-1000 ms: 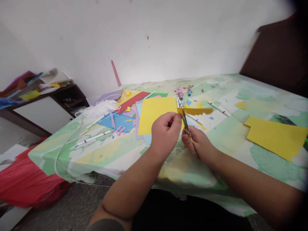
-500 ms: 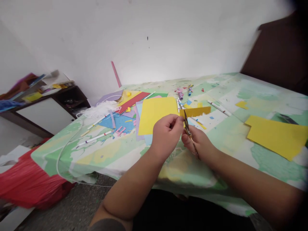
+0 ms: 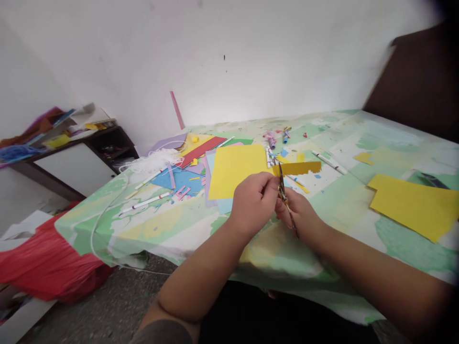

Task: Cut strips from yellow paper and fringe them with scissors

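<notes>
Head-worn view, forward and down
From the near side of the table [image 3: 347,198], over the close left hand [image 3: 252,203] and right hand [image 3: 304,215], toward the far wall [image 3: 287,57].

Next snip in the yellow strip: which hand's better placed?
Right, most likely: the right hand holds the scissors, blades at the yellow strip; the left hand appears to pinch the strip's end.

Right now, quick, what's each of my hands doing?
Left hand: closed, pinching one end of the yellow strip.
Right hand: closed, holding the scissors, blades at the strip.
</notes>
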`<state>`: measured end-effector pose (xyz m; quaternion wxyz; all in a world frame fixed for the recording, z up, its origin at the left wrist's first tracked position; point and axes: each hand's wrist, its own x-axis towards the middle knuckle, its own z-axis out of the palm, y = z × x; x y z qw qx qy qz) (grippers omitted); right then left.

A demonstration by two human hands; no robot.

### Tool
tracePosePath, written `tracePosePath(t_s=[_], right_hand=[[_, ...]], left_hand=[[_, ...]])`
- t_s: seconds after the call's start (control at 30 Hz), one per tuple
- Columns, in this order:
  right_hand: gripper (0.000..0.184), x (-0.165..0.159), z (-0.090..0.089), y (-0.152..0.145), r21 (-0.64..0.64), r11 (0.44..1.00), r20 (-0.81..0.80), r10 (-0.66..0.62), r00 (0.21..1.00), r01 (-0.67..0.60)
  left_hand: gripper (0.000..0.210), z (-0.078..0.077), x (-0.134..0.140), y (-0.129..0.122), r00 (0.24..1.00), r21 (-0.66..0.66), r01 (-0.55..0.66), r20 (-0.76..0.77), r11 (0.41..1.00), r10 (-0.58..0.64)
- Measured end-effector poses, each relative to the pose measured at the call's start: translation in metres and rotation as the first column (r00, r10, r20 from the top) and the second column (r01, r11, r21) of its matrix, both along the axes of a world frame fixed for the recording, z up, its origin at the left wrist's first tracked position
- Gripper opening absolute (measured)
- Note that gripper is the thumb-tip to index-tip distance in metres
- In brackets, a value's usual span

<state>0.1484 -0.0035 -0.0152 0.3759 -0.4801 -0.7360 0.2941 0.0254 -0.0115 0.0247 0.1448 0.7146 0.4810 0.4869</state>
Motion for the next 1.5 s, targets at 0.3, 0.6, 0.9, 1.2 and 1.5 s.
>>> tracePosePath(t_s=[0.3, 0.6, 0.9, 1.2, 1.5], right_hand=[[0.053, 0.0001, 0.0011, 0.0006, 0.046, 0.999, 0.043, -0.009, 0.999, 0.007], [0.050, 0.0005, 0.0024, -0.0003, 0.043, 0.999, 0.042, -0.013, 0.999, 0.011], [0.052, -0.0002, 0.0050, -0.0023, 0.003, 1.000, 0.034, -0.022, 0.999, 0.022], [0.051, -0.0018, 0.0079, -0.0029, 0.003, 1.000, 0.035, -0.020, 0.999, 0.020], [0.049, -0.0020, 0.0076, -0.0036, -0.010, 1.000, 0.007, -0.008, 1.000, 0.008]], left_hand=[[0.024, -0.0011, -0.0015, 0.0036, 1.000, -0.012, 0.014, -0.003, 1.000, -0.014], [0.027, 0.0004, -0.0005, 0.0011, 1.000, 0.059, 0.018, -0.010, 0.998, -0.017], [0.027, 0.0007, -0.0011, 0.0002, 0.999, 0.051, 0.025, 0.027, 0.998, -0.026], [0.027, 0.0026, 0.0001, -0.0014, 0.999, 0.032, 0.000, 0.032, 0.999, -0.001], [0.028, 0.0025, 0.0004, -0.0019, 0.999, 0.037, 0.002, 0.040, 0.999, -0.004]])
